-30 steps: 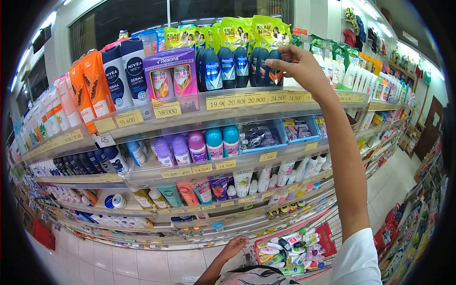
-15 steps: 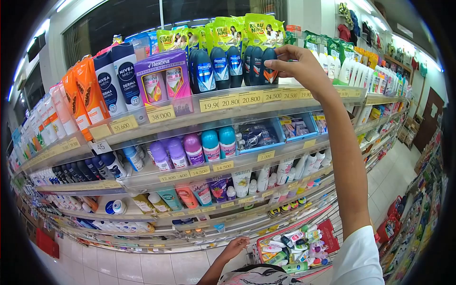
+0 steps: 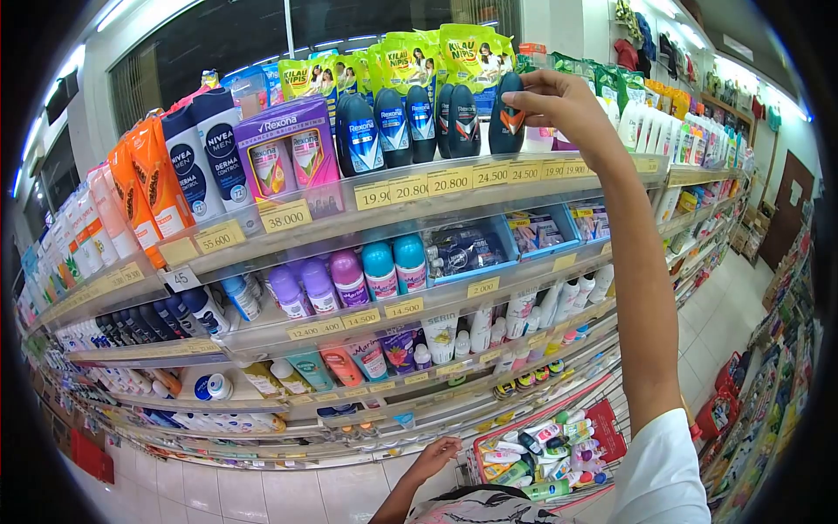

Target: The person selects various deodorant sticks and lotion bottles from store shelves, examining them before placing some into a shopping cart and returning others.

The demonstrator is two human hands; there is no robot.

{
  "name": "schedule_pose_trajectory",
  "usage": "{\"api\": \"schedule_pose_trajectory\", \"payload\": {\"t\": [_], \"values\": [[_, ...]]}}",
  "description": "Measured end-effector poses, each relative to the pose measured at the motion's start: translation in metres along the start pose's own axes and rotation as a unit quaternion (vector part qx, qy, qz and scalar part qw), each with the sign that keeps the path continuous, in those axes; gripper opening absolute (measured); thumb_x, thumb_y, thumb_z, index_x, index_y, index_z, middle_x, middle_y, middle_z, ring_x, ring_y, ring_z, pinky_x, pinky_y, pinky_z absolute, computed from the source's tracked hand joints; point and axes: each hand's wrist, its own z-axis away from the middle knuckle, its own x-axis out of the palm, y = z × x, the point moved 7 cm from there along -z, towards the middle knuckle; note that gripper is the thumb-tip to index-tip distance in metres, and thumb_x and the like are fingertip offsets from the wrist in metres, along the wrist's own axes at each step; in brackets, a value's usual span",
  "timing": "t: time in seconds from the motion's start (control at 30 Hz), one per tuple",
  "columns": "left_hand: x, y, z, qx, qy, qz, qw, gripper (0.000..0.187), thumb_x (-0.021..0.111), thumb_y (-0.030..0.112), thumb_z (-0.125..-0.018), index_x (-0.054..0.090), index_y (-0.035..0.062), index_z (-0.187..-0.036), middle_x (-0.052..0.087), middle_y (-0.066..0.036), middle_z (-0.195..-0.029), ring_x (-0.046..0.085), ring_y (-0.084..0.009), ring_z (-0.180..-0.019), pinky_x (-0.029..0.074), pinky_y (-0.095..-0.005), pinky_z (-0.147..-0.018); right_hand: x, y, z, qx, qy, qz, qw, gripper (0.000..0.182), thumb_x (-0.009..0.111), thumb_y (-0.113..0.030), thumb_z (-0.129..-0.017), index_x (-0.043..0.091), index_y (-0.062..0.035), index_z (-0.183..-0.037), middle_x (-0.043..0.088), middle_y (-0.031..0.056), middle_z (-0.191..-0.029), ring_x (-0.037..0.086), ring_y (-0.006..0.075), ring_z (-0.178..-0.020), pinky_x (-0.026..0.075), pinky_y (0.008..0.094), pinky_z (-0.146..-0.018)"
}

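My right hand [image 3: 559, 106] reaches up to the top shelf, its thumb and fingers closed round a dark roll-on deodorant bottle [image 3: 504, 127] with an orange mark. The bottle stands upright near the shelf's front edge, a small gap from similar dark Rexona roll-ons [image 3: 464, 122] to its left. More blue-labelled roll-ons [image 3: 361, 140] line up farther left, and green Kilau Nipis pouches [image 3: 476, 54] stand behind. Low in the view, my left hand [image 3: 436, 456] hangs beside the cart with its fingers loosely apart and nothing in them.
A shopping cart [image 3: 476, 458] holding many bottles and tubes is at the bottom. Yellow price tags [image 3: 286, 216] run along the shelf edges. On the top shelf, a purple Rexona box [image 3: 284, 131] and Nivea Men bottles [image 3: 223, 148] stand left. The tiled aisle [image 3: 711, 288] extends at right.
My right hand has shifted the dark roll-on to the right, away from the neighbouring bottles, opening a gap. My left hand stays nearly where it was, and the view has turned slightly.
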Motion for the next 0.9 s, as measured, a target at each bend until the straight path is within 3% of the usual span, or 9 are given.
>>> {"api": "schedule_pose_trajectory", "payload": {"t": [0.07,0.17,0.33,0.4,0.7,0.8,0.9], "values": [[0.000,-0.006,-0.002,0.002,-0.010,-0.029,1.000,0.034,0.052,0.031,-0.098,0.054,0.0103,-0.125,0.063,-0.003,-0.115,0.059,-0.0145,-0.101,0.045,-0.0293,-0.088,-0.002,0.008,-0.005,-0.002,0.003,-0.005,1.000,0.040,0.074,-0.025,-0.079,0.063,0.0015,-0.108,0.068,0.0081,-0.093,0.066,0.0135,-0.084,0.052,0.0262,-0.080],[0.002,-0.006,-0.002,-0.035,-0.016,-0.043,0.998,0.034,0.051,0.030,-0.098,0.054,0.0102,-0.126,0.063,-0.004,-0.116,0.059,-0.0146,-0.101,0.044,-0.0294,-0.088,0.002,0.009,-0.001,0.019,-0.007,0.068,0.997,0.044,0.075,-0.026,-0.078,0.062,0.0015,-0.109,0.068,0.0090,-0.092,0.066,0.0138,-0.083,0.052,0.0262,-0.078],[0.004,-0.004,-0.007,-0.026,-0.020,-0.052,0.998,0.034,0.051,0.028,-0.098,0.053,0.0102,-0.127,0.063,-0.005,-0.117,0.059,-0.0144,-0.101,0.044,-0.0293,-0.088,0.002,0.020,-0.002,0.043,-0.005,0.064,0.997,0.045,0.075,-0.028,-0.077,0.062,0.0017,-0.109,0.068,0.0085,-0.092,0.067,0.0142,-0.082,0.052,0.0261,-0.078],[0.004,-0.004,-0.008,-0.024,-0.018,-0.060,0.998,0.034,0.051,0.027,-0.098,0.053,0.0102,-0.127,0.063,-0.005,-0.117,0.059,-0.0144,-0.101,0.044,-0.0294,-0.088,0.002,0.022,-0.006,0.025,-0.004,0.059,0.998,0.046,0.078,-0.028,-0.072,0.066,0.0031,-0.104,0.069,0.0103,-0.085,0.067,0.0158,-0.076,0.053,0.0269,-0.071],[0.006,-0.010,-0.006,-0.046,-0.016,-0.063,0.997,0.036,0.051,0.028,-0.098,0.052,0.0082,-0.128,0.063,-0.005,-0.117,0.060,-0.0148,-0.101,0.045,-0.0295,-0.087,-0.003,0.022,-0.002,0.024,0.008,0.054,0.998,0.054,0.077,-0.030,-0.069,0.065,0.0038,-0.109,0.069,0.0130,-0.092,0.067,0.0178,-0.079,0.054,0.0278,-0.073],[0.008,-0.008,-0.006,-0.013,-0.027,-0.050,0.998,0.036,0.051,0.028,-0.098,0.052,0.0087,-0.128,0.063,-0.005,-0.118,0.059,-0.0148,-0.101,0.045,-0.0293,-0.088,-0.006,0.022,-0.002,0.028,0.008,0.066,0.997,0.055,0.076,-0.029,-0.068,0.064,0.0036,-0.111,0.069,0.0132,-0.093,0.067,0.0179,-0.081,0.054,0.0279,-0.073],[0.008,0.001,-0.005,-0.016,-0.008,-0.034,0.999,0.033,0.056,0.027,-0.096,0.056,0.0044,-0.121,0.063,-0.006,-0.110,0.059,-0.0143,-0.097,0.046,-0.0285,-0.086,-0.008,0.024,-0.004,0.029,0.009,0.073,0.997,0.055,0.076,-0.029,-0.068,0.064,0.0034,-0.111,0.069,0.0136,-0.093,0.067,0.0184,-0.081,0.054,0.0281,-0.074]]}}
